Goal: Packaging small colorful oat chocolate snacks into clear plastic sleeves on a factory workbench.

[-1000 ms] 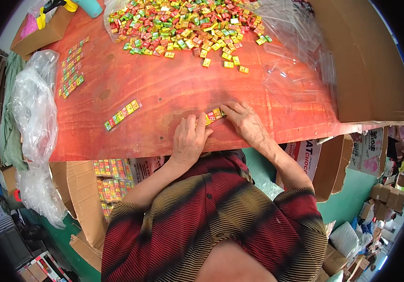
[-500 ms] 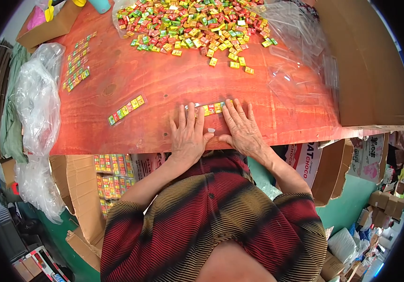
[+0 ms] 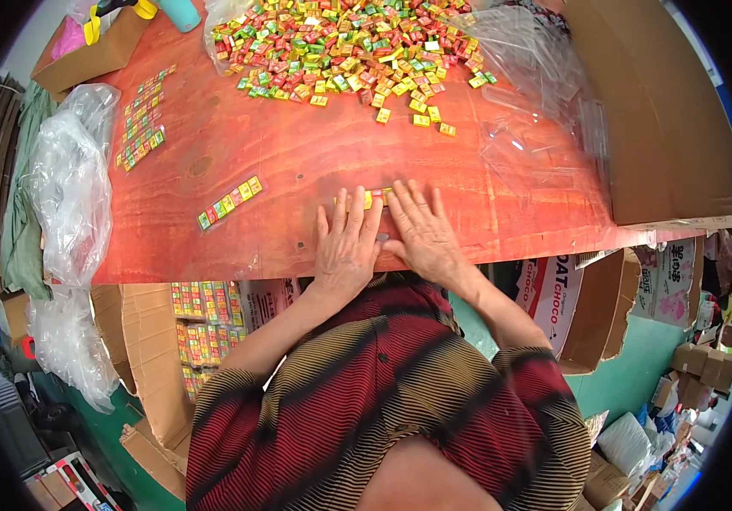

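My left hand and my right hand lie palm down with outstretched fingers over a short row of small coloured boxes near the table's front edge. Only the middle of the row shows between the hands; fingers cover its ends. A small pale piece lies between my thumbs, partly hidden. Left of my hands is a clear-wrapped strip of similar small boxes, set at a slant.
A large heap of loose small boxes covers the far middle of the red wooden table. More filled strips and plastic bags lie left. Clear plastic trays and a tall carton stand right. Below, a carton holds packed strips.
My right hand has slid left toward my left hand, covering more of the box row. My left hand has moved slightly right. Both remain flat.
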Motion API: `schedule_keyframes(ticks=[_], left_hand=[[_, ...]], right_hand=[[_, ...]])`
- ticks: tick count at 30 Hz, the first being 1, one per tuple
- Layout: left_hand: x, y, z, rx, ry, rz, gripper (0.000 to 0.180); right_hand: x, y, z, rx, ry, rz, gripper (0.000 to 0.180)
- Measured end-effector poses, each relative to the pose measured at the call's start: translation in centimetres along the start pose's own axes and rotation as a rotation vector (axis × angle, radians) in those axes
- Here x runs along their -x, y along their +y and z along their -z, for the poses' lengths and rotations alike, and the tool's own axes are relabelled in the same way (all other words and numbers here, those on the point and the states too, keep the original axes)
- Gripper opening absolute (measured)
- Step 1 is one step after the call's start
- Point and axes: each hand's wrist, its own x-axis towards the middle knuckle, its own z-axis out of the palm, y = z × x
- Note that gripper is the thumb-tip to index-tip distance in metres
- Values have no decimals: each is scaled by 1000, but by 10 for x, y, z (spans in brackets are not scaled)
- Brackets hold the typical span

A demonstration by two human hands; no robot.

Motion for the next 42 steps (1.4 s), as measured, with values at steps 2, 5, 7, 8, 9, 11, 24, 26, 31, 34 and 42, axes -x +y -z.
schedule_keyframes(ticks=[2,5,7,8,9,11,24,26,31,34,42], left_hand=[[1,-4,-3,-27,-15,14,66],[8,-16,5,-10,-36,87,62],[14,-23,7,-58,27,117,57],[16,-25,8,-63,28,119,57],[21,-28,9,-118,48,205,56],[29,-36,13,-199,113,307,55],[25,-130,40,-352,-36,447,59],[26,-144,48,-394,-66,444,54],[33,-161,47,-507,104,518,53],[27,-141,41,-523,239,455,51],[-23,-6,17,-54,101,-89,44]], right_hand=[[-8,-6,-9,-105,87,56,69],[-16,-11,-13,-249,108,97,65],[-25,-20,-18,-337,98,125,63],[-31,-25,-21,-394,81,162,61],[-36,-31,-25,-449,64,195,59],[-44,-46,-29,-496,81,228,58],[4,70,17,175,543,-493,40],[17,95,12,356,597,-589,35],[22,82,-2,231,521,-486,19],[9,62,-7,167,546,-306,18],[-17,23,-5,-70,423,33,31]])
